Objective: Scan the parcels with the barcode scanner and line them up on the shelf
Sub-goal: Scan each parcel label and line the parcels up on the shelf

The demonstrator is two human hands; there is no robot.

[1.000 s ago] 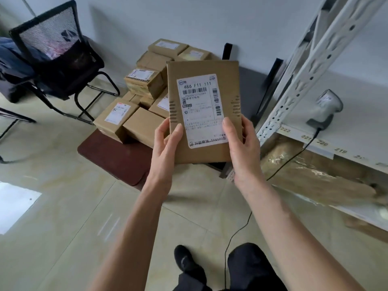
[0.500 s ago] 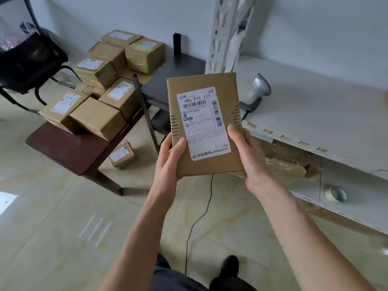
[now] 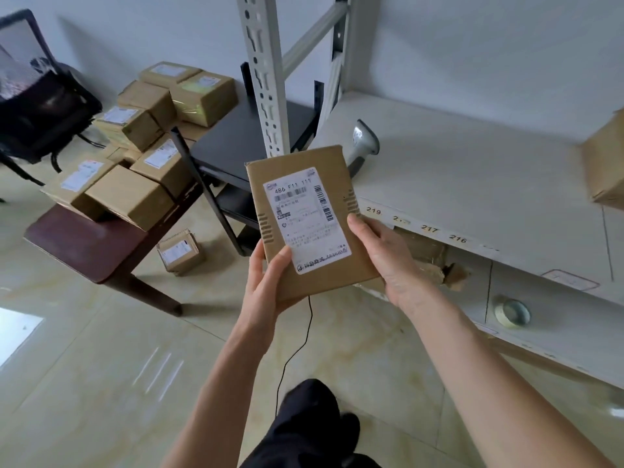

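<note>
I hold a flat cardboard parcel [image 3: 305, 184] with a white shipping label facing me, just in front of the shelf edge. My left hand [image 3: 266, 285] grips its lower left corner, thumb on the front. My right hand [image 3: 388, 261] grips its right edge. The grey barcode scanner [image 3: 364, 143] lies on the white shelf [image 3: 472, 184] behind the parcel, partly hidden by it, its black cable hanging to the floor. One brown parcel [image 3: 604, 163] stands on the shelf at the far right.
Several labelled parcels [image 3: 135, 157] are piled on a low brown table [image 3: 87, 244] at left; a small one [image 3: 179, 253] lies on the floor. A black stand [image 3: 250, 140] and the shelf upright [image 3: 266, 79] are behind. A tape roll [image 3: 511, 312] sits on the lower shelf. Black chair [image 3: 37, 106] far left.
My view has swung right toward the shelf. The parcel, still in both hands, has moved closer to the shelf edge and tilted slightly; the far-right parcel on the shelf has come into view.
</note>
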